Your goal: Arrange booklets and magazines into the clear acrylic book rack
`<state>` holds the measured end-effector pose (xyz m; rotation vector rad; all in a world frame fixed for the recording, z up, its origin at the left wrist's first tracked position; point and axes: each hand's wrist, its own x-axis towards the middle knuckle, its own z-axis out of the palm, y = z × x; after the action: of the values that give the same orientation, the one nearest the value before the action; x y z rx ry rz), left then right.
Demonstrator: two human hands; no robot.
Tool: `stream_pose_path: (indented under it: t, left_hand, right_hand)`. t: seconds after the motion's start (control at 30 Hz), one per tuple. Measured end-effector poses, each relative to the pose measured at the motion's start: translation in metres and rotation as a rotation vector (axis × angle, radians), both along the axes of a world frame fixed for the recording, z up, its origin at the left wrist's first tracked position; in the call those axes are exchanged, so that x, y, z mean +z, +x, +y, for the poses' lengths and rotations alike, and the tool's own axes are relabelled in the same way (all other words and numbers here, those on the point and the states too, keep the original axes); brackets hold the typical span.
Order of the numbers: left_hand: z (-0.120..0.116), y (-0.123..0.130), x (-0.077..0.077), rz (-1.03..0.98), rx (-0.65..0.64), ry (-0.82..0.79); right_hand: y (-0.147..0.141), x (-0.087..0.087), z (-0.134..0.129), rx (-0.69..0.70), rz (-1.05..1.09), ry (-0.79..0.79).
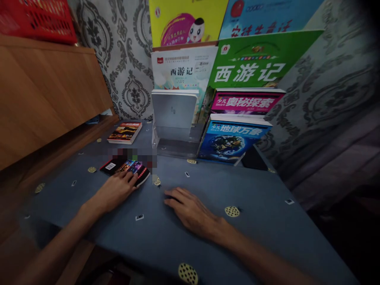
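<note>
A black paperback book (118,165) with a barcode and small colour pictures lies on the table at centre left. My left hand (123,180) rests on its near edge, fingers stretched out over the cover; the thumb is hidden. A blurred patch covers part of the book's far side. My right hand (185,204) is low over the cloth, right of that book, holding nothing, with its fingers loosely bent and a little apart. Farther back on the left lies a thick red and black book (125,132), touched by neither hand.
A clear display rack (178,148) at the back holds several books, among them a blue one with a globe (227,142), a green one (252,59) and a grey one (175,113). A wooden cabinet (50,99) with a red basket (38,21) borders the blue tablecloth (118,229).
</note>
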<state>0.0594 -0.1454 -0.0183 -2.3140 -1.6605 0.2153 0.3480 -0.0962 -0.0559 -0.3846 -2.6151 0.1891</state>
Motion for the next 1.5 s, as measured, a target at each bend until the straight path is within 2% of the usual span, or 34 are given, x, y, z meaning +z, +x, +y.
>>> stream_pose_path:
  t: [0.1, 0.2, 0.27, 0.33, 0.4, 0.5, 0.63, 0.83, 1.13, 1.37, 1.5]
  left_hand:
    - [-0.009, 0.018, 0.002, -0.069, -0.065, -0.007]
    - [-0.006, 0.012, 0.006, -0.201, -0.086, -0.053]
    - [0.004, -0.006, 0.008, -0.292, 0.032, -0.032]
    - [0.015, -0.028, 0.006, -0.307, 0.261, 0.046]
    - [0.024, -0.049, 0.002, -0.323, 0.408, 0.037]
    - [0.031, -0.068, -0.006, -0.418, 0.432, -0.033]
    - [0.031, -0.068, -0.01, -0.476, 0.398, -0.021]
    - [0.027, -0.036, -0.007, -0.439, 0.328, 0.0]
    - [0.022, 0.046, 0.008, -0.291, 0.26, -0.059]
    - [0.024, 0.107, 0.018, -0.227, 0.206, -0.178]
    - [0.025, 0.135, 0.015, -0.265, 0.082, -0.193]
  right_hand:
    - [0.0, 0.0, 0.0, -0.02, 0.042, 0.021]
    - [0.002, 0.002, -0.002, -0.022, 0.051, 0.027]
    - [0.004, 0.002, -0.003, -0.019, 0.052, 0.021]
    - [0.006, 0.002, -0.005, -0.026, 0.052, 0.015]
    - [0.01, 0.001, -0.006, -0.04, 0.053, 0.007]
    - [0.017, -0.001, -0.006, -0.067, 0.04, -0.014]
    - [0.028, 0.001, -0.005, -0.151, -0.014, -0.044]
    - [0.04, 0.008, -0.003, -0.233, 0.021, -0.11]
    - [0.06, 0.002, -0.003, -0.236, 0.135, -0.081]
    - [0.076, 0.015, -0.01, -0.29, 0.01, -0.065]
    - [0.079, 0.017, -0.014, -0.297, -0.058, -0.088]
